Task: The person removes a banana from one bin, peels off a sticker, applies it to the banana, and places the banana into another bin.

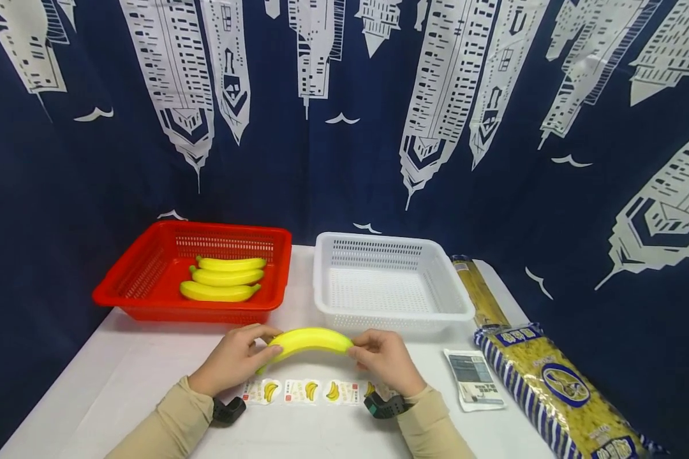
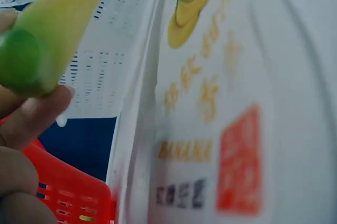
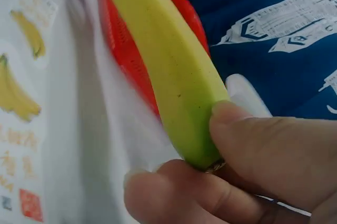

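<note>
A yellow banana (image 1: 310,340) with greenish ends is held level between both hands, just above the white table. My left hand (image 1: 238,358) pinches its stem end, which shows green in the left wrist view. At the other end, my right hand (image 1: 387,358) grips the dark tip between thumb and fingers, as the right wrist view shows. Below the banana lies a strip of banana stickers (image 1: 312,391) with printed pictures and lettering; the right hand and wrist partly cover its right end. Three more bananas (image 1: 228,276) lie in the red basket (image 1: 149,309) at the back left.
A white basket (image 1: 394,317) stands at the back right with nothing in it. To the right lie a small white packet (image 1: 474,380), a big bag of pasta (image 1: 563,389) and a long yellow package (image 1: 480,293). Behind the table hangs a dark blue curtain (image 1: 356,178).
</note>
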`<state>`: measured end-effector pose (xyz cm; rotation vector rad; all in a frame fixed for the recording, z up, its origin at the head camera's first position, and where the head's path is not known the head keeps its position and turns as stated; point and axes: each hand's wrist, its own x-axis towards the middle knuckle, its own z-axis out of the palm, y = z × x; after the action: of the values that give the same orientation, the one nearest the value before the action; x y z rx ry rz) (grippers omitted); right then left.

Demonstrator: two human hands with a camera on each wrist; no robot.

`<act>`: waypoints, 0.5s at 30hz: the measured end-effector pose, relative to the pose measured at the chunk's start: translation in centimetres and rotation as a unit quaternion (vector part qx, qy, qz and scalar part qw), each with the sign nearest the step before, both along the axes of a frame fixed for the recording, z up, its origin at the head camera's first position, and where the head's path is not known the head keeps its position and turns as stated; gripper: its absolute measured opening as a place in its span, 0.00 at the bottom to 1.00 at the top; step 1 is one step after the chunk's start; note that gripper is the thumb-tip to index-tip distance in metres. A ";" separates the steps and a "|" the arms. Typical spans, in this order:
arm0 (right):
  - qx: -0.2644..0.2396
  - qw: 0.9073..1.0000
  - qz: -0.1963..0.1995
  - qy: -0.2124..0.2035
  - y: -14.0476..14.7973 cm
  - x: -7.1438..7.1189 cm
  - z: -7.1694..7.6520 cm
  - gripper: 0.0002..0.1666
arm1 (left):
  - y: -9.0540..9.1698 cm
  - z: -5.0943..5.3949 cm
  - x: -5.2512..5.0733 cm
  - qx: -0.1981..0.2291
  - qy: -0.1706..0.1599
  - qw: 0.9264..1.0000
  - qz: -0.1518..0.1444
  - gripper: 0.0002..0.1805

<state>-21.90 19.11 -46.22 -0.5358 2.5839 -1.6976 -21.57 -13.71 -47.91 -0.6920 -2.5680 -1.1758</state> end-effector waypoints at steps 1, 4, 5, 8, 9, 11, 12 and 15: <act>0.010 1.000 -0.002 -0.001 0.0 0.0 -0.1 0.10 | 0.0 -0.2 -0.1 -0.006 -0.003 1.000 0.004 0.18; 0.034 0.999 -0.007 -0.006 -0.2 -0.2 -0.5 0.09 | 0.1 -0.6 -0.3 -0.012 -0.015 1.000 0.022 0.18; 0.037 0.999 -0.008 -0.009 -0.3 -0.3 -0.7 0.09 | 0.2 -0.8 -0.4 -0.012 -0.021 0.999 0.029 0.18; 0.048 0.998 -0.009 -0.028 -0.4 -0.3 -1.2 0.09 | 0.4 -1.2 -0.5 -0.008 -0.051 0.998 0.048 0.18; 0.053 0.998 -0.011 -0.036 -0.5 -0.3 -1.4 0.09 | 0.4 -1.4 -0.5 -0.006 -0.061 0.997 0.052 0.18; 0.063 0.997 -0.016 -0.045 -0.6 -0.2 -1.5 0.09 | 0.5 -1.6 -0.6 -0.004 -0.077 0.995 0.056 0.18; 0.069 0.996 -0.020 -0.049 -0.6 -0.2 -1.5 0.09 | 0.5 -1.6 -0.6 -0.005 -0.082 0.995 0.057 0.18; 0.080 0.995 -0.029 -0.056 -0.6 -0.3 -1.5 0.09 | 0.6 -1.6 -0.6 -0.010 -0.089 0.994 0.057 0.18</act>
<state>-22.17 18.47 -47.74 -0.3522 2.6473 -1.4713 -22.13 -13.10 -49.53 -0.4547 -2.7263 -1.2268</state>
